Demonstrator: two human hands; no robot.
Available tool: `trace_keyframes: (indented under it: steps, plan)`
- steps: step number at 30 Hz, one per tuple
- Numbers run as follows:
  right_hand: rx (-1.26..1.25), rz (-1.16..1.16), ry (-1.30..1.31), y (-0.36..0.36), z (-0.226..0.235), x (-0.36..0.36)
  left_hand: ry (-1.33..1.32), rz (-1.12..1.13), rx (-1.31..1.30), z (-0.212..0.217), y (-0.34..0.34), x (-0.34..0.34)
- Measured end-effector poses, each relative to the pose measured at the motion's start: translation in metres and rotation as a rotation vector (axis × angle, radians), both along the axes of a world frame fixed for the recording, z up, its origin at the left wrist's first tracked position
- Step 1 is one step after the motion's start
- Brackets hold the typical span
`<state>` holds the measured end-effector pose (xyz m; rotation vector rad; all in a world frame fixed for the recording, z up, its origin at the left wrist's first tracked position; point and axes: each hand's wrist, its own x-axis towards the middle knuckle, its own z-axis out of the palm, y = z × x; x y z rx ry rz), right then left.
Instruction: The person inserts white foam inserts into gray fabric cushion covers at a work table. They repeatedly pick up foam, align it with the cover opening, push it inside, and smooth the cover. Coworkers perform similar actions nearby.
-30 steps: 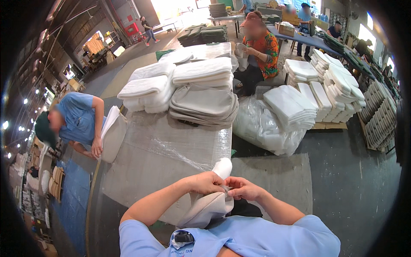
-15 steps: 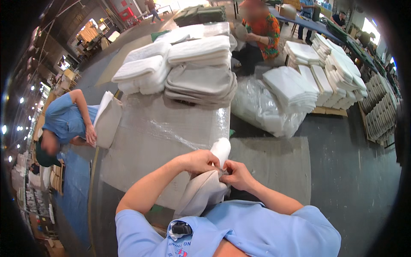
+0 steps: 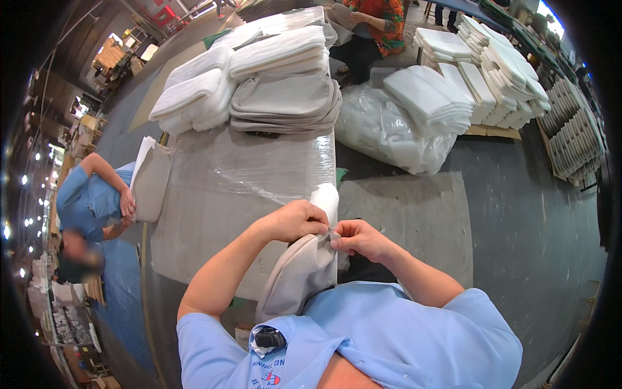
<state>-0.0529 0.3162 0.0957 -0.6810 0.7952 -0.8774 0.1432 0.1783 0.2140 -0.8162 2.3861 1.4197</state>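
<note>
Close to my body, a grey fabric cover (image 3: pixel 293 272) lies partly on the plastic-wrapped table, its bulk slanting toward my lap. A soft white pad (image 3: pixel 326 200) sticks out of its far end. My left hand (image 3: pixel 299 220) is closed, thumb and fingers pinching the cover's edge beside the pad. Just to the right, my right hand (image 3: pixel 361 240) pinches the same edge, its fingertips almost meeting those of the left. The exact fold between the fingertips is partly hidden.
Ahead on the table (image 3: pixel 194 227) stand stacked white pads (image 3: pixel 278 52) and grey covers (image 3: pixel 282 104). A co-worker (image 3: pixel 97 194) at the left handles a grey cover with white filling (image 3: pixel 152 181). Right of the table are a plastic bag (image 3: pixel 389 129) and more white stacks (image 3: pixel 427 100).
The whole view has shifted, with the table and stacks now higher and further left. Both hands still pinch the cover's edge, and the right fingers have curled a little differently.
</note>
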Motion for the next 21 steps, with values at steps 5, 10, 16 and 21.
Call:
trace_keyframes:
  steps: [5,10,16,21]
  plan:
    - [-0.122,-0.246,-0.064,0.007,0.0,0.023,-0.14,-0.029,0.092,-0.002,-0.01,-0.002]
    - [-0.168,-0.296,-0.08,0.008,-0.004,0.024,-0.292,-0.064,0.192,0.003,-0.013,-0.016]
    - [0.012,-0.02,-0.069,0.003,0.002,0.008,-0.229,0.045,0.283,-0.003,-0.017,-0.009]
    - [0.064,-0.027,-0.313,0.004,-0.006,0.005,-0.124,0.055,0.267,-0.002,-0.014,-0.011]
